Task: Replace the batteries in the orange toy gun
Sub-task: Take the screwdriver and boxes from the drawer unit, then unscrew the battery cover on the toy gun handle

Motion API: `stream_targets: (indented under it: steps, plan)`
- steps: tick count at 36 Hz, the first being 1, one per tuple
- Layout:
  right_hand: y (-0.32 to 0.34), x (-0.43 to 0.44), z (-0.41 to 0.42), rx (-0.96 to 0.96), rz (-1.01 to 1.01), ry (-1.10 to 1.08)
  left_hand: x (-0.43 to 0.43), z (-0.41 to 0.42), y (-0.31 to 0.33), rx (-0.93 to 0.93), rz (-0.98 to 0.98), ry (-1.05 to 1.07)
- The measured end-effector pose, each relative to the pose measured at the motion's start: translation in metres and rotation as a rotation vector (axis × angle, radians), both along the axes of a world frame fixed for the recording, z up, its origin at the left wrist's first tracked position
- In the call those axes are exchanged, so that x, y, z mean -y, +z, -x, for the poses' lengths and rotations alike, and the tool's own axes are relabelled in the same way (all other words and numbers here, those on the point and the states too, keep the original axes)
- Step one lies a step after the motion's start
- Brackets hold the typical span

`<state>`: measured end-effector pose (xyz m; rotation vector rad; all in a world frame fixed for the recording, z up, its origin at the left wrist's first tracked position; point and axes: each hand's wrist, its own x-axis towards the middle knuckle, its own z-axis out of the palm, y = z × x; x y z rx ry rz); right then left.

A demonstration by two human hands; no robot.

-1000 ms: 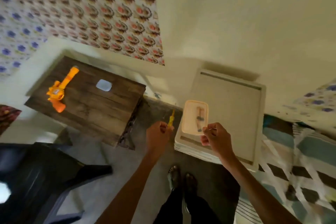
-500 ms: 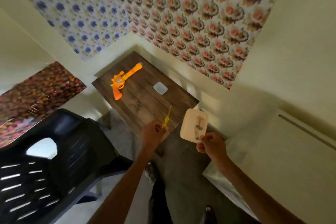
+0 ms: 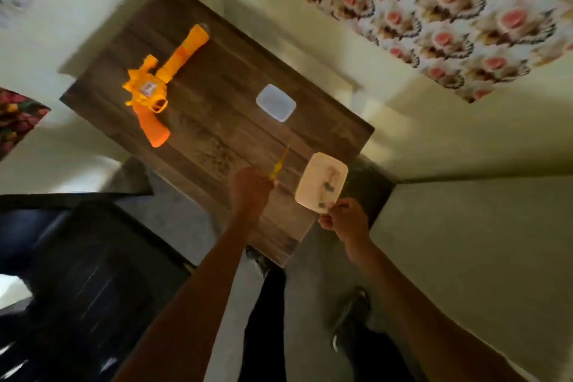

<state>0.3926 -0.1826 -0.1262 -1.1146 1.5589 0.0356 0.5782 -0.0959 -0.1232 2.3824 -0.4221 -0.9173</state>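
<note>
The gun (image 3: 148, 93) lies flat on its side in the upper left of the frame, on the far left part of the table (image 3: 217, 87). Its barrel points up and right toward the wall and its grip points down toward the near edge. Nothing touches it, so the battery swap itself looks not yet begun. To its right, well apart from it on the same tabletop, sits a pale lid (image 3: 275, 102), probably taken off so the tub is open to reach into. Lower, near the frame's centre, the left hand (image 3: 251, 192) is closed in a fist round the yellow handle of a screwdriver (image 3: 277, 168). The thin shaft sticks up and away over the table, a carrying hold that keeps the tip clear of the body and ready for a cover screw. Just right of it, the right hand (image 3: 344, 220) pinches the near corner of a shallow tub (image 3: 311, 192) and keeps it roughly level above the table's right corner, which I judge is meant to stop its contents sliding out. Those contents are small blurred pieces, perhaps the fresh batteries, but I cannot tell. A dark chair (image 3: 77, 273) fills the lower left.
</note>
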Motion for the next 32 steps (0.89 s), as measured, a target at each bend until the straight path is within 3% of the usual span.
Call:
stream_targets:
  steps: [4,12,22,32]
  plan:
    - [-0.033,-0.005,-0.021,0.006,-0.024,-0.044,0.002,-0.017,-0.062,0.012,-0.002,-0.028]
    - [-0.075,0.002,-0.041,0.040,-0.050,-0.110,0.024,-0.023,-0.104,0.056,-0.016,-0.076]
    - [-0.091,0.012,-0.051,-0.023,-0.127,-0.123,0.043,-0.023,-0.110,0.128,-0.026,-0.097]
    - [-0.083,0.040,-0.042,-0.060,-0.216,0.112,0.045,-0.027,-0.108,0.085,-0.131,-0.144]
